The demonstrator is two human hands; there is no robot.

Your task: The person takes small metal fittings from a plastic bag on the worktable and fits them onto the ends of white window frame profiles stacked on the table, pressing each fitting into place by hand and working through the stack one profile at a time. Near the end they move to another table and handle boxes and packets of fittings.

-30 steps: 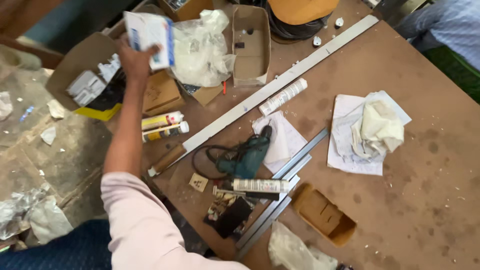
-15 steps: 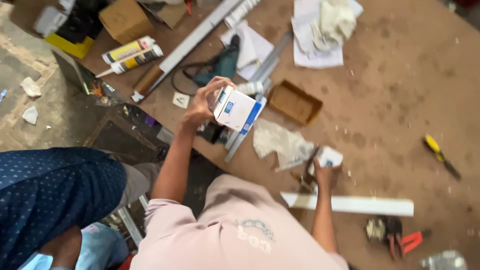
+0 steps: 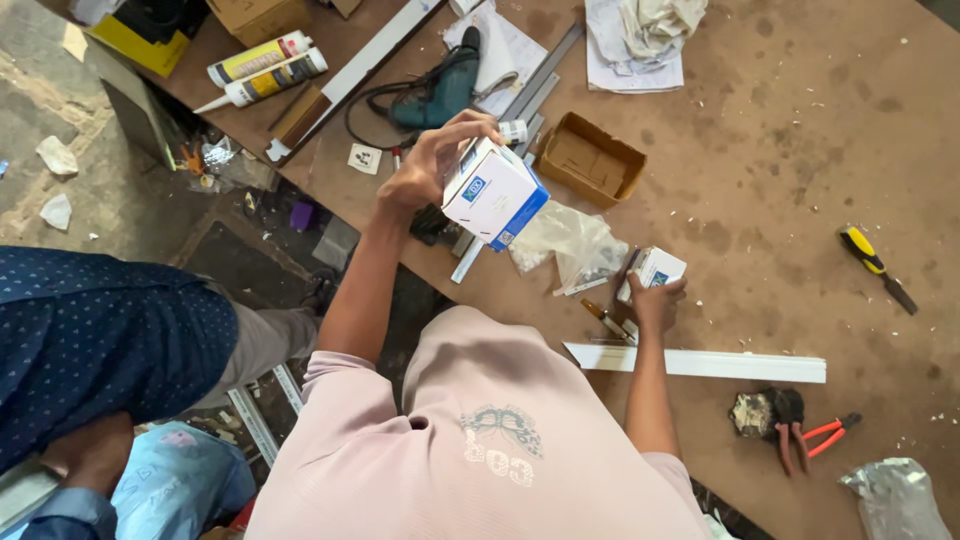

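- Right hand (image 3: 655, 300) curled round a small box (image 3: 655, 268) resting on the table (image 3: 760, 170), just above the white strip (image 3: 700, 363)
- Left hand (image 3: 432, 160) lifts the big box (image 3: 493, 193), fingers clamped, flaps look closed, nothing out yet
- Beyond: open tray (image 3: 590, 158), drill (image 3: 435, 92)

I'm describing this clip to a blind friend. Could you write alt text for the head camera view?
A person in a pink shirt holds a white and blue box up in the left hand, while the right hand rests on a smaller white box on a brown worktable. Around them lie a crumpled plastic bag, an open cardboard tray, a green drill and red pliers.
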